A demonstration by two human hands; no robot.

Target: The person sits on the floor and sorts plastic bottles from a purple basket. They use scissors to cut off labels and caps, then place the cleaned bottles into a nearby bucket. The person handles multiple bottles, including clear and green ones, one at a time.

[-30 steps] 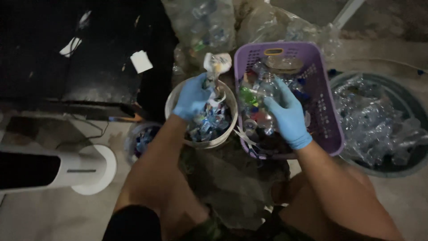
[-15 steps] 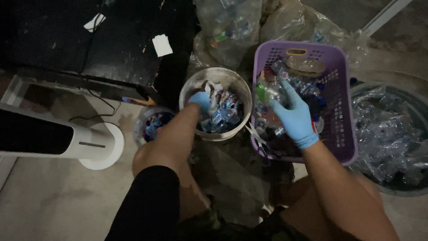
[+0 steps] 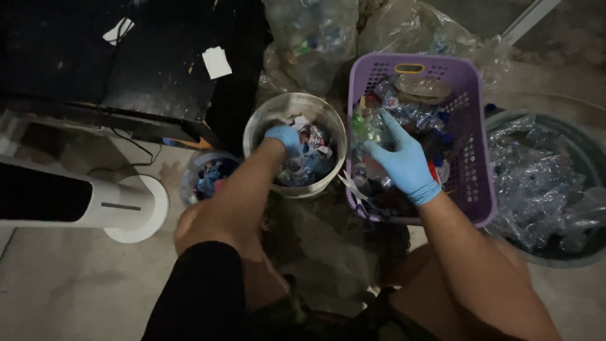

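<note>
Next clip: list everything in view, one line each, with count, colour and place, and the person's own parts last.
Bucket: one, pale metal, centre, holding torn labels and scraps.
Basket: one, purple, right of the bucket, holding clear plastic bottles.
Tub: one, dark, far right, full of crushed clear plastic.
Small container: one, clear, left of the bucket, holding blue bits.
Plastic bags: at least two, clear, top centre, stuffed with bottles.
Black table: one, top left, with white paper scraps on it.
Fan base: one, white, left on the floor.
Scissors: one pair, at the basket's near left edge.
Left hand: blue glove, down in the bucket.
Right hand: blue glove, on a bottle in the basket.
</note>
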